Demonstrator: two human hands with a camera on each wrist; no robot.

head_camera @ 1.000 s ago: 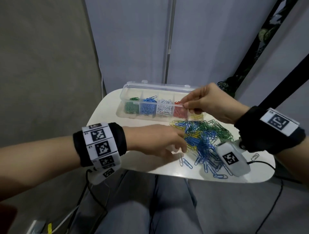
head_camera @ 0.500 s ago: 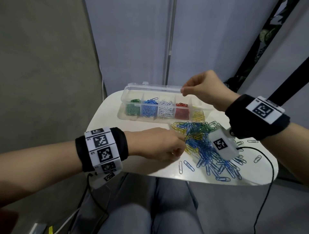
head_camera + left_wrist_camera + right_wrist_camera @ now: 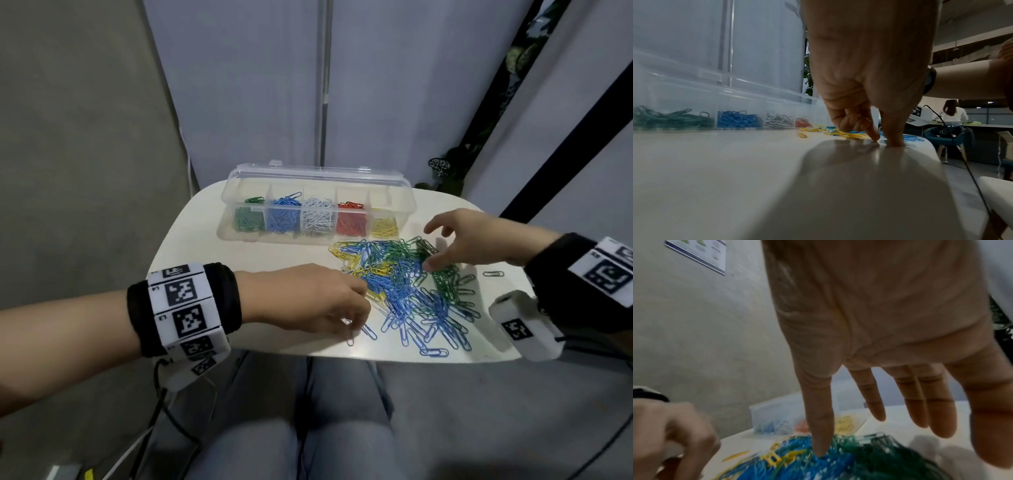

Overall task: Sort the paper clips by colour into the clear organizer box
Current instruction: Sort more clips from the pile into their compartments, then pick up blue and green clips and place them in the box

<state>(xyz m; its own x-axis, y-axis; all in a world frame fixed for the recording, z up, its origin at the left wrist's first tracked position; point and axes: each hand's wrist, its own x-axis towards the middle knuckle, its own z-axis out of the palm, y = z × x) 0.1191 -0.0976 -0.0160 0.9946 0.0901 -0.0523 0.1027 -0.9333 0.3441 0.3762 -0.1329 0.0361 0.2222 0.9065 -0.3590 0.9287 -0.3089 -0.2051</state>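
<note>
The clear organizer box (image 3: 407,202) stands open at the back of the white table (image 3: 239,260), holding green, blue, white, red and yellow clips in separate compartments. In front of it lies a mixed pile of paper clips (image 3: 404,284), mostly blue, green and yellow. My right hand (image 3: 433,246) hovers over the pile's right side with fingers spread, and its thumb tip touches the clips (image 3: 838,459). My left hand (image 3: 349,325) is curled at the pile's near left edge. Its index finger and thumb (image 3: 894,139) press down around a pale loose clip (image 3: 349,338).
A few stray clips lie apart, one (image 3: 493,273) by the table's right edge and one blue (image 3: 434,352) at the front edge. A cable (image 3: 599,342) runs off the right side. My knees are under the table's near edge.
My right hand has come down from above the box to the pile and spread its fingers. My left hand has drawn back slightly to the loose clips at the pile's near edge.
</note>
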